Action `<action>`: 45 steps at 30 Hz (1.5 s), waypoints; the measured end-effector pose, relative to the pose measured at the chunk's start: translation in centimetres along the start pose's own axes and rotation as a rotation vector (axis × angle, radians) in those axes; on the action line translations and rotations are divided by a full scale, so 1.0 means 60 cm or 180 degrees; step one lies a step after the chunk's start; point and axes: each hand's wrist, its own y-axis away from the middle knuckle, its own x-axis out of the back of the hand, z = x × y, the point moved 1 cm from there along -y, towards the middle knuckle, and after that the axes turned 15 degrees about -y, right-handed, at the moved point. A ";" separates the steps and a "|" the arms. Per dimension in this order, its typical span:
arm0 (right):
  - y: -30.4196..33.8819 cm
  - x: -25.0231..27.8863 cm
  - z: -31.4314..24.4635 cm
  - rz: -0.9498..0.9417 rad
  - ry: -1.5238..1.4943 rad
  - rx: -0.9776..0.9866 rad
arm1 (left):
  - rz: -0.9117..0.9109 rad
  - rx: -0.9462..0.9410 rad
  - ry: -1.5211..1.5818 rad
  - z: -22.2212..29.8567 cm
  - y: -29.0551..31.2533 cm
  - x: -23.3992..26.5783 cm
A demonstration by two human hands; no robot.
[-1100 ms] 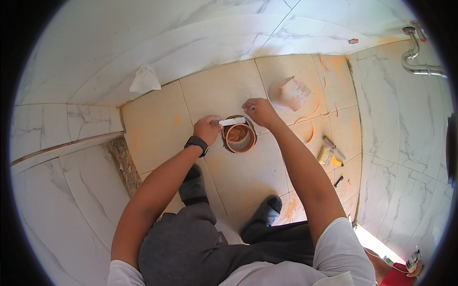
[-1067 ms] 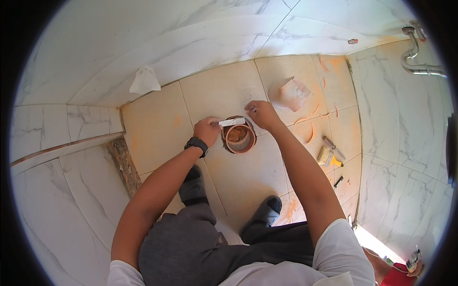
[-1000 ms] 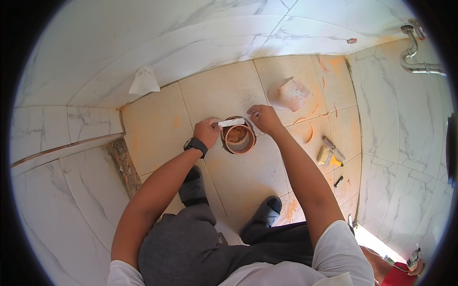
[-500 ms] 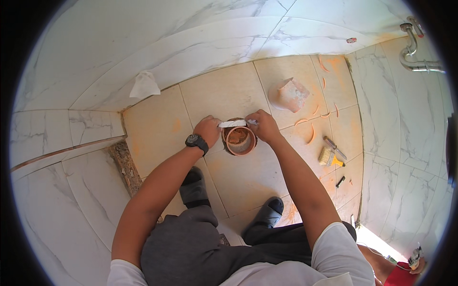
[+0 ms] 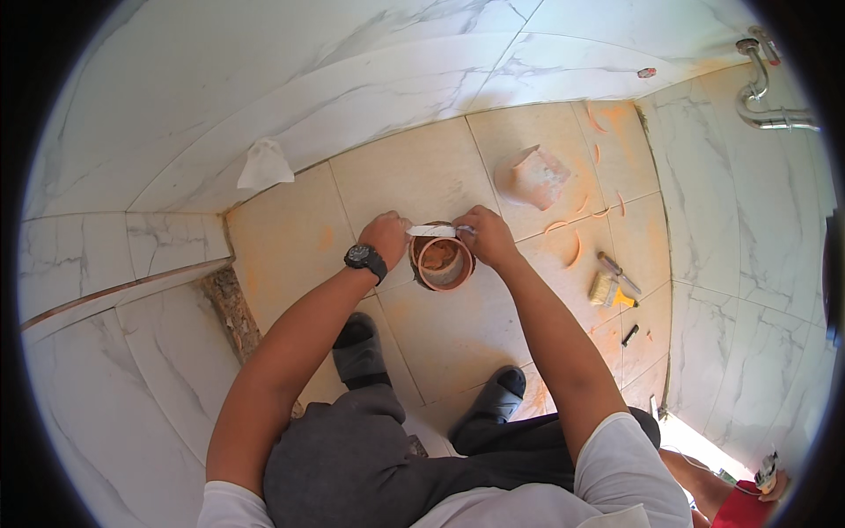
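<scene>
Both hands hold a flat white strip (image 5: 431, 231) stretched level between them. My left hand (image 5: 385, 238), with a black watch on its wrist, pinches one end. The other end is gripped by my right hand (image 5: 482, 234), fingers closed. Beneath and just nearer than the strip, an orange-brown round pipe (image 5: 447, 289) stands in a hole in the tiled floor. Reddish dirt or rubble shows inside it. The strip crosses the far side of the pipe's opening; whether it touches the rim I cannot tell.
A broken pinkish pipe piece (image 5: 535, 178) and curved orange shavings (image 5: 576, 250) lie right of the hole. Nearby are a yellow-handled brush (image 5: 606, 289), a screwdriver-like tool (image 5: 619, 271) and a small black object (image 5: 630, 335). Another person's hand (image 5: 775, 487) holds a device at lower right.
Both hands stay on the strip, which has shifted and tilted slightly over the pipe's far side. The whole view has moved a little; the surrounding objects lie where they were.
</scene>
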 end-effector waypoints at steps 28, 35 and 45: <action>-0.006 -0.016 0.002 0.0520 -0.0447 -0.0273 | 0.0232 0.0089 0.0190 -0.006 0.030 -0.001; 0.001 -0.014 0.007 0.0647 -0.0566 -0.0542 | 0.0237 0.0022 0.0281 -0.002 0.047 -0.001; 0.007 -0.010 -0.046 0.0586 -0.1280 -0.0692 | 0.0776 0.0088 0.0631 -0.009 0.051 0.002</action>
